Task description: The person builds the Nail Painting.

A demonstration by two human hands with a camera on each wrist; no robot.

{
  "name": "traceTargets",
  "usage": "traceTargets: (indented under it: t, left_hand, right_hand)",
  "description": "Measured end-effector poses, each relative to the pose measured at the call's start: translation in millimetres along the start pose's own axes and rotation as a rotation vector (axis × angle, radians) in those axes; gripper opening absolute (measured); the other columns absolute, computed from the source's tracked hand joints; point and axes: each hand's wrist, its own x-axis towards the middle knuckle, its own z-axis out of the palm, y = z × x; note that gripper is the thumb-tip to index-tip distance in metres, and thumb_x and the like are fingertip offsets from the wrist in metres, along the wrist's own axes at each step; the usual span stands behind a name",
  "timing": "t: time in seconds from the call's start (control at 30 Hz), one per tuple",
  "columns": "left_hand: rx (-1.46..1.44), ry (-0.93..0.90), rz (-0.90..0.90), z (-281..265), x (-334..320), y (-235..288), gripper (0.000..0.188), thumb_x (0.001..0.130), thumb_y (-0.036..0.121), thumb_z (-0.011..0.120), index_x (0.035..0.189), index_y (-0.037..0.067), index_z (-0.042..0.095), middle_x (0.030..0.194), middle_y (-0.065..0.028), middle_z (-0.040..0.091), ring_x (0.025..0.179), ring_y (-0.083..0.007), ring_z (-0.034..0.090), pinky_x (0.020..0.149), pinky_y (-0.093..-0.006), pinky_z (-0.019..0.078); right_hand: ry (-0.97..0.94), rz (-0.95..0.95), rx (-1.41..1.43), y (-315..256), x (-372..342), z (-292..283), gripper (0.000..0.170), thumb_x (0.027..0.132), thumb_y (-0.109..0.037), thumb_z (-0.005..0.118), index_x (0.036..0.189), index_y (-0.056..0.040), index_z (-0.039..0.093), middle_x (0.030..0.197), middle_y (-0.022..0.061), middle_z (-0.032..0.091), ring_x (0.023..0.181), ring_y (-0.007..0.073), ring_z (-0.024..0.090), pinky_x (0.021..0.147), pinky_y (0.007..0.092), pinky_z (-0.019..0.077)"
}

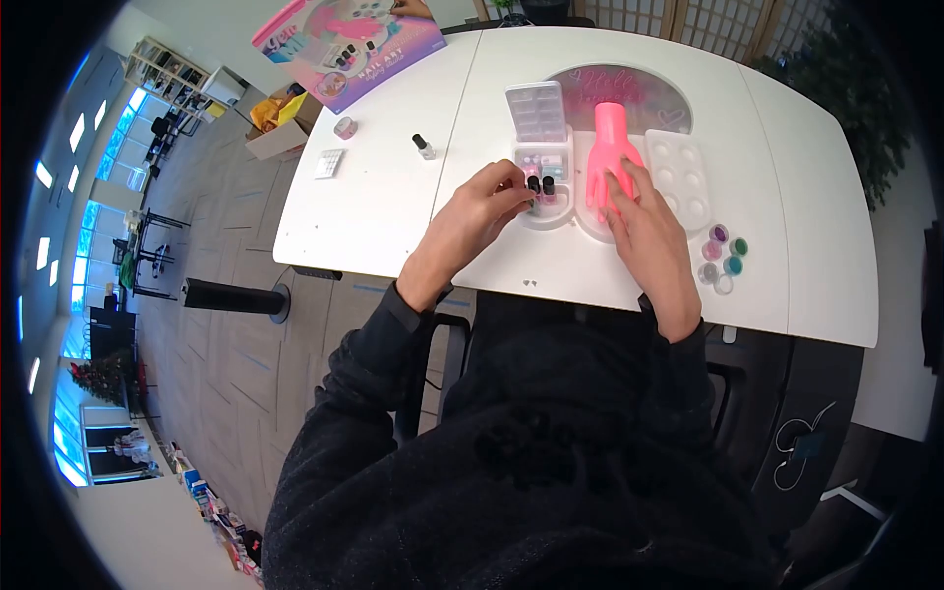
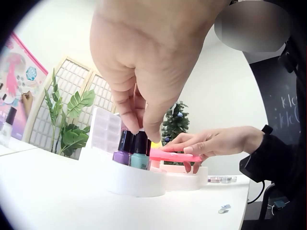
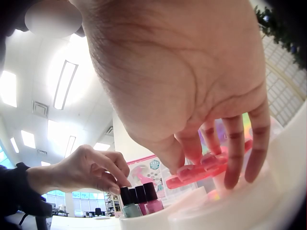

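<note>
My left hand (image 1: 466, 218) is at the white tray's left compartment, thumb and fingertips pinching the black cap of a teal polish bottle (image 2: 139, 161). A purple bottle (image 2: 121, 157) stands beside it in the left wrist view, and a pink bottle (image 3: 154, 206) is close by in the right wrist view. My right hand (image 1: 656, 236) rests over the pink model hand (image 1: 611, 126), its fingers extended and spread across the model's fingers. The model lies on the white tray (image 2: 136, 183), wrist end pointing away from me.
Right of the model is a white palette (image 1: 678, 172); small glitter pots (image 1: 734, 265) sit near the front right. A clear bottle (image 1: 424, 148), a round pot (image 1: 345, 128) and a white square item (image 1: 329, 164) lie left. Behind them stands the kit box (image 1: 359, 59).
</note>
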Motion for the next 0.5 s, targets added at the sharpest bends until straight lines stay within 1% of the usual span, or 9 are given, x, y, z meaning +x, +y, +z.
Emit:
traceTargets:
  t: [0.07, 0.17, 0.23, 0.3, 0.33, 0.37, 0.43, 0.47, 0.5]
  left_hand:
    - [0.025, 0.003, 0.011, -4, 3, -1, 0.021, 0.084, -0.005, 0.081, 0.104, -0.001, 0.076, 0.104, -0.0089, 0.065, 0.086, -0.0256, 0.072, 0.075, -0.0363, 0.0599]
    - [-0.025, 0.149, -0.053, -22, 7, -13, 0.022, 0.084, -0.003, 0.083, 0.105, 0.002, 0.079, 0.104, -0.0089, 0.067, 0.082, -0.0206, 0.071, 0.071, -0.0309, 0.0582]
    - [0.079, 0.246, -0.128, -43, 12, -33, 0.023, 0.086, -0.006, 0.08, 0.108, 0.002, 0.078, 0.107, -0.0097, 0.069, 0.082, -0.0214, 0.071, 0.071, -0.0308, 0.0586]
    - [0.248, 0.272, -0.232, -56, 7, -71, 0.025, 0.09, -0.005, 0.076, 0.114, 0.003, 0.077, 0.108, -0.0113, 0.069, 0.088, -0.0239, 0.071, 0.074, -0.032, 0.0593]
    - [0.411, 0.242, -0.247, -60, 1, -89, 0.03, 0.09, -0.001, 0.076, 0.12, 0.004, 0.076, 0.116, -0.0139, 0.071, 0.098, -0.0303, 0.071, 0.08, -0.0346, 0.0597]
    - [0.417, 0.247, -0.244, -60, -6, -108, 0.03, 0.09, -0.001, 0.076, 0.12, 0.004, 0.076, 0.116, -0.0139, 0.071, 0.098, -0.0303, 0.071, 0.08, -0.0346, 0.0597]
    - [0.493, 0.155, -0.249, -55, -22, -144, 0.036, 0.089, 0.001, 0.078, 0.124, 0.005, 0.075, 0.127, -0.016, 0.07, 0.109, -0.0357, 0.069, 0.086, -0.0374, 0.0594]
    - [0.403, 0.124, -0.266, -55, -22, -146, 0.041, 0.087, 0.001, 0.079, 0.128, 0.005, 0.073, 0.132, -0.0174, 0.069, 0.112, -0.0396, 0.069, 0.091, -0.0387, 0.0588]
    - [0.319, 0.097, -0.326, -53, -23, -148, 0.039, 0.088, 0.0, 0.078, 0.127, 0.003, 0.073, 0.125, -0.0182, 0.072, 0.11, -0.0363, 0.072, 0.087, -0.0386, 0.0606]
  right_hand:
    - [-0.005, 0.006, -0.002, 0, 0, 0, 0.041, 0.1, -0.013, 0.065, 0.14, -0.0064, 0.065, 0.152, 0.0111, 0.054, 0.122, 0.0331, 0.066, 0.095, 0.0436, 0.0593]
    - [0.014, -0.001, 0.002, 1, 0, 2, 0.041, 0.1, -0.013, 0.065, 0.14, -0.0066, 0.065, 0.152, 0.0109, 0.055, 0.122, 0.0333, 0.066, 0.095, 0.0438, 0.0591]
    - [0.006, 0.006, 0.009, 0, 0, 1, 0.04, 0.1, -0.013, 0.065, 0.139, -0.0062, 0.065, 0.152, 0.0109, 0.055, 0.122, 0.0334, 0.066, 0.095, 0.0442, 0.0588]
    - [-0.003, 0.006, 0.009, 0, 0, -1, 0.04, 0.1, -0.013, 0.065, 0.139, -0.006, 0.065, 0.152, 0.0109, 0.055, 0.122, 0.0333, 0.066, 0.095, 0.0443, 0.0588]
    - [-0.01, 0.002, 0.01, -1, 1, -2, 0.039, 0.1, -0.013, 0.065, 0.138, -0.0058, 0.066, 0.152, 0.011, 0.055, 0.122, 0.0332, 0.066, 0.095, 0.0445, 0.0587]
    - [-0.004, -0.003, 0.012, -2, 2, -1, 0.039, 0.1, -0.013, 0.065, 0.138, -0.0058, 0.066, 0.152, 0.011, 0.055, 0.122, 0.0332, 0.066, 0.095, 0.0445, 0.0587]
    - [0.002, 0.01, 0.01, -2, 1, -1, 0.039, 0.1, -0.013, 0.065, 0.138, -0.0052, 0.066, 0.153, 0.0113, 0.054, 0.122, 0.0331, 0.066, 0.096, 0.0443, 0.0586]
    - [0.008, 0.004, 0.013, -2, 1, -1, 0.039, 0.1, -0.013, 0.065, 0.138, -0.0052, 0.066, 0.153, 0.0113, 0.054, 0.122, 0.0331, 0.066, 0.096, 0.0443, 0.0586]
    - [0.001, 0.007, 0.012, -2, 1, -1, 0.039, 0.1, -0.013, 0.065, 0.137, -0.005, 0.066, 0.153, 0.0117, 0.054, 0.122, 0.0332, 0.066, 0.096, 0.0443, 0.0586]
